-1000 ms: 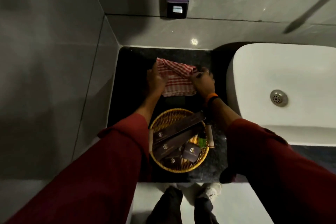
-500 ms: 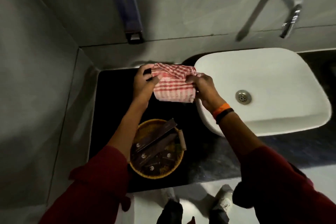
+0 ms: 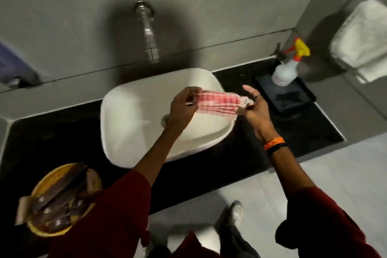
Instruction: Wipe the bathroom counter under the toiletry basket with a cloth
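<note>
A red-and-white checked cloth (image 3: 217,103) is stretched between my two hands, in the air over the right half of the white basin (image 3: 134,123). My left hand (image 3: 184,106) pinches its left end. My right hand (image 3: 252,107) grips its right end, with some fingers spread. The round wicker toiletry basket (image 3: 41,186), filled with dark brown packets, sits on the black counter (image 3: 52,138) at the lower left, partly behind my left sleeve.
A chrome wall spout (image 3: 148,33) hangs over the basin. At the counter's right end a black tray (image 3: 293,98) carries a white spray bottle (image 3: 285,71) with a yellow-red trigger. White folded towels (image 3: 360,42) sit at far right. My shoes (image 3: 232,218) show on the floor below.
My hands lifted the cloth off the counter beside the basket and carried it right, over the basin. The view swung right, so the basket now sits far left.
</note>
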